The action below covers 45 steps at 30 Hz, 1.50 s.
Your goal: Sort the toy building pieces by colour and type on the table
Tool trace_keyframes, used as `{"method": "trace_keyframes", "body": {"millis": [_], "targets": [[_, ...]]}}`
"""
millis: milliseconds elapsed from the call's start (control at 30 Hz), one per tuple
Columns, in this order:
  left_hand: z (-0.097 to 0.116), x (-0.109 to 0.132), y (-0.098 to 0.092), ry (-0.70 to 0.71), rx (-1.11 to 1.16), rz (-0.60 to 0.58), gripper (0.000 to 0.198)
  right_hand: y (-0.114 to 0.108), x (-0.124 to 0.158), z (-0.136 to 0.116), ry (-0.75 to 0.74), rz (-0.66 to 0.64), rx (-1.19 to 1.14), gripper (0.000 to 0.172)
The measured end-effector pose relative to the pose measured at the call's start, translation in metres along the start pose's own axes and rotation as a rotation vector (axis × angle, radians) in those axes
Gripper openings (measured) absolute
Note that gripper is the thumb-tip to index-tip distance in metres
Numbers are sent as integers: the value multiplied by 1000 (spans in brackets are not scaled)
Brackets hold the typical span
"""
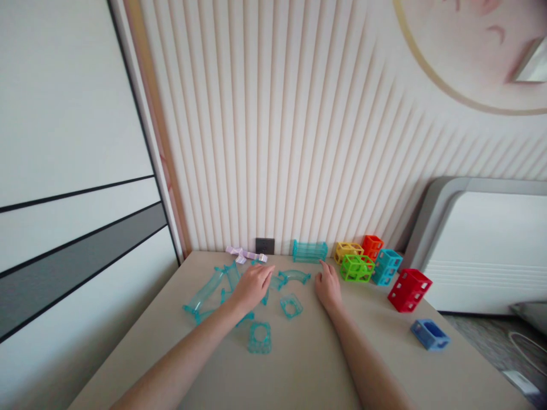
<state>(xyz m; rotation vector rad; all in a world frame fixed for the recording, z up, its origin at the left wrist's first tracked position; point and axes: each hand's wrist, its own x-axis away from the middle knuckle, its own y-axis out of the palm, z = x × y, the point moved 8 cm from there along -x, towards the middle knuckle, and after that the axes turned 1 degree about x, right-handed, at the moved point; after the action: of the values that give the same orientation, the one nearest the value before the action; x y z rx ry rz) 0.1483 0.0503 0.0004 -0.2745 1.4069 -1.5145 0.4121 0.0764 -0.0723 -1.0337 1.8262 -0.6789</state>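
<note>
My left hand [252, 286] is over a spread of clear turquoise plastic track pieces, its fingers apart and pointing right. It hides parts of the pieces under it. A long straight track piece [209, 289] lies to its left, and a curved track piece [294, 275] lies to its right. Between my hands is a square turquoise piece with a round hole [291, 306]; a similar square piece [260, 337] sits closer to me. My right hand [328, 286] rests open on the table, its forefinger reaching the front right corner of a stack of turquoise tracks [310, 251].
Right of my right hand stand block frames: yellow [349, 250], green [358, 267], orange [372, 247], turquoise [387, 266] and red [410, 290]. A blue one [429, 334] lies near the table's right edge. A lilac piece [245, 254] and a black socket [265, 246] are by the ribbed wall.
</note>
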Motion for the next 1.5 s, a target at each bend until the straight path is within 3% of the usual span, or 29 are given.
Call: {"method": "trace_keyframes", "body": {"millis": [100, 233, 400, 500, 600, 900, 1200, 1500], "targets": [[-10, 35, -30, 93, -48, 191, 27, 2, 17, -17, -148, -93, -51, 47], [-51, 71, -60, 30, -121, 364, 25, 7, 33, -33, -282, -204, -90, 42], [-112, 95, -73, -159, -172, 416, 26, 8, 31, -29, -279, -204, -94, 36], [-128, 100, -71, -228, -186, 384, 25, 8, 28, -24, -250, -185, -132, 33], [-125, 100, -66, -231, -175, 358, 24, 9, 27, -20, -233, -172, -164, 32], [-76, 92, -51, -83, -66, 300, 22, -9, 22, -13, -235, 18, -245, 35], [-72, 91, -42, -79, -64, 246, 21, -23, 19, -4, -200, 211, -245, 43], [-68, 91, -39, -61, -70, 236, 24, -27, 22, 0, -162, 261, -240, 49]]}}
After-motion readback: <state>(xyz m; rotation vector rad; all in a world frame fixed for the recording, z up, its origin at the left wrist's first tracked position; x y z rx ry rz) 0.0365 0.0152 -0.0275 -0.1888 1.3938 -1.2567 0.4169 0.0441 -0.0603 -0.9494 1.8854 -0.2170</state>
